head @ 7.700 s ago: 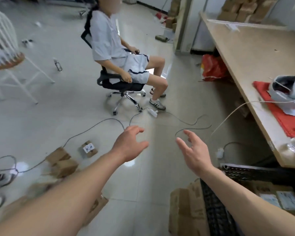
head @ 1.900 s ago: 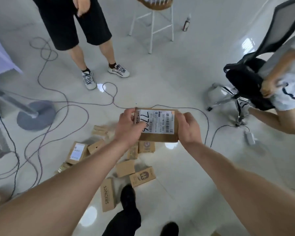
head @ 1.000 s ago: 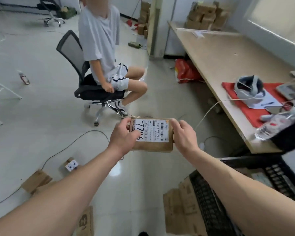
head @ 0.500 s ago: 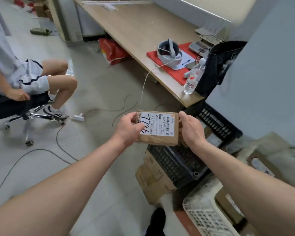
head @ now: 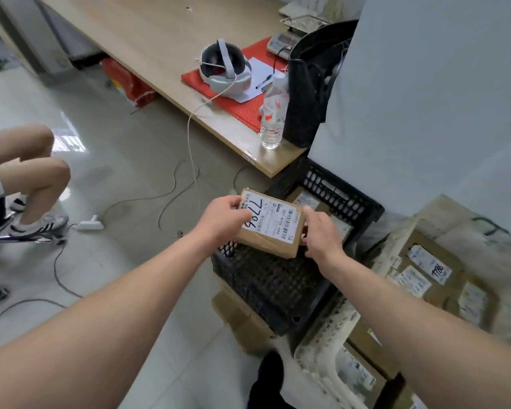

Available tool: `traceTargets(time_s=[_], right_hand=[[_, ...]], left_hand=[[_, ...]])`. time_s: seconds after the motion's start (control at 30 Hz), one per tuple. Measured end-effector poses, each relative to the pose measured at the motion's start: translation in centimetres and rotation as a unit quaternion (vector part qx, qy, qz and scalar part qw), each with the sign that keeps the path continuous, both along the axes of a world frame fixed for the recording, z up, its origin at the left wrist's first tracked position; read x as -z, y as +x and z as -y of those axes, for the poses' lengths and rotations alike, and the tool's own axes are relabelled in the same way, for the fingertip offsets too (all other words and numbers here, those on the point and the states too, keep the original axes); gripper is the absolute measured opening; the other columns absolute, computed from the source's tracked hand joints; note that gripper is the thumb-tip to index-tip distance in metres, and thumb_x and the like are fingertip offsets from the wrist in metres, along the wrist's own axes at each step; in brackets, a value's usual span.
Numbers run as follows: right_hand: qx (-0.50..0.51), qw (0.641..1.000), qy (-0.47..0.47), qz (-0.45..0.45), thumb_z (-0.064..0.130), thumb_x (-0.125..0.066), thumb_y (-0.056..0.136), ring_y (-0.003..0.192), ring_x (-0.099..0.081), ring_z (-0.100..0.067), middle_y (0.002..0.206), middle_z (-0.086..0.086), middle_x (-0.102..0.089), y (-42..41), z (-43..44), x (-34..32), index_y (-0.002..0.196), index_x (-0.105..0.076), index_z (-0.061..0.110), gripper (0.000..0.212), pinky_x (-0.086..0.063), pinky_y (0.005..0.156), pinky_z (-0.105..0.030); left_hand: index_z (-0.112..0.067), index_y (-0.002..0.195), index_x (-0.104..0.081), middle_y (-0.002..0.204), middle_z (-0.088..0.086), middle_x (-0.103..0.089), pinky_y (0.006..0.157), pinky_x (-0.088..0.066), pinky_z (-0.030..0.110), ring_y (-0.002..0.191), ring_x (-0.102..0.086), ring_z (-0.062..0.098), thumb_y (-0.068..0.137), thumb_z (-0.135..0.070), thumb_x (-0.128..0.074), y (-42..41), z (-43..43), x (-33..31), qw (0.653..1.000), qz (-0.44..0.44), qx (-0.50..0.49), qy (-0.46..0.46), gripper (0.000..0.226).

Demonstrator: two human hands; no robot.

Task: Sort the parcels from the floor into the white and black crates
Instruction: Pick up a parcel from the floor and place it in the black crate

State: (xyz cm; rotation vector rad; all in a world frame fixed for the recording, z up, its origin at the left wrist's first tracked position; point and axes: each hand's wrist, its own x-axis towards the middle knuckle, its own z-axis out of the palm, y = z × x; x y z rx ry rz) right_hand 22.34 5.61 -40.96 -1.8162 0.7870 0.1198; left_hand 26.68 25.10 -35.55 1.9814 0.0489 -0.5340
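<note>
Parcel (head: 270,224) held label-up over black crate (head: 278,284), left hand (head: 223,218) and right hand (head: 322,236) each gripping one end with curled fingers, likely to read the label before dropping it in.

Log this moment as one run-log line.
stage: sorting | parcel: gripped by left hand and right hand | position: over black crate | released: no

parcel-sorting workroom: long workbench (head: 148,39), crates of labelled parcels (head: 419,278).
</note>
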Motion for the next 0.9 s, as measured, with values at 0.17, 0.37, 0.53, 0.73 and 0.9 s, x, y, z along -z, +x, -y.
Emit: traceTargets(time_s=[0.17, 0.37, 0.53, 0.73, 0.9], right_hand=[[-0.005, 0.998, 0.019, -0.059, 0.067, -0.039, 0.091, 0.102, -0.064, -0.022, 0.109, 0.005, -0.068, 1.6, 1.8, 3.7, 0.122, -0.054, 0.029, 0.051, -0.051, 0.098, -0.053], [-0.004, 0.99, 0.045, -0.136, 0.058, -0.04, 0.098, 0.097, -0.064, -0.02, 0.11, 0.003, -0.069, 2.2, 2.9, 8.9, 0.126, -0.054, 0.026, 0.045, -0.052, 0.086, -0.045], [0.028, 0.981, 0.075, -0.178, 0.052, -0.045, 0.099, 0.099, -0.065, -0.02, 0.114, 0.003, -0.068, 2.2, 2.4, 12.2, 0.14, -0.047, 0.026, 0.048, -0.05, 0.082, -0.042], [0.069, 0.97, 0.102, -0.211, 0.049, -0.049, 0.096, 0.103, -0.065, -0.022, 0.115, 0.002, -0.069, 2.1, 1.3, 15.2, 0.14, -0.049, 0.024, 0.051, -0.053, 0.094, -0.048], [0.118, 0.96, 0.149, -0.206, 0.042, -0.054, 0.097, 0.104, -0.063, -0.016, 0.119, 0.003, -0.069, 2.8, 0.4, 17.2, 0.136, -0.055, 0.025, 0.043, -0.051, 0.095, -0.045]], left_hand=[[-0.017, 0.096, -0.07, 0.092, 0.0, -0.071, 0.081, -0.055, 0.04, 0.082, -0.066, 0.022, 0.052, -0.036, -0.061, 2.6, 2.7, 3.8, 0.997, -0.055, 0.015, 0.059, 0.049], [-0.018, 0.099, -0.065, 0.088, 0.006, -0.066, 0.068, -0.05, 0.038, 0.071, -0.055, 0.02, 0.062, -0.029, -0.056, 4.3, 4.5, 8.5, 0.984, -0.137, 0.04, 0.105, 0.04], [-0.017, 0.127, -0.062, 0.118, 0.006, -0.063, 0.095, -0.052, 0.039, 0.096, -0.064, 0.022, 0.075, -0.023, -0.061, 5.7, 5.6, 11.7, 0.976, -0.155, 0.072, 0.136, 0.052], [-0.009, 0.152, -0.041, 0.122, 0.005, -0.057, 0.072, -0.041, 0.023, 0.102, -0.051, 0.015, 0.091, -0.012, -0.057, 7.1, 6.3, 15.4, 0.962, -0.165, 0.146, 0.162, 0.063], [-0.008, 0.154, -0.038, 0.155, 0.01, -0.042, 0.09, -0.035, 0.022, 0.129, -0.049, 0.021, 0.091, -0.013, -0.059, 8.8, 6.6, 18.6, 0.952, -0.161, 0.182, 0.186, 0.066]])
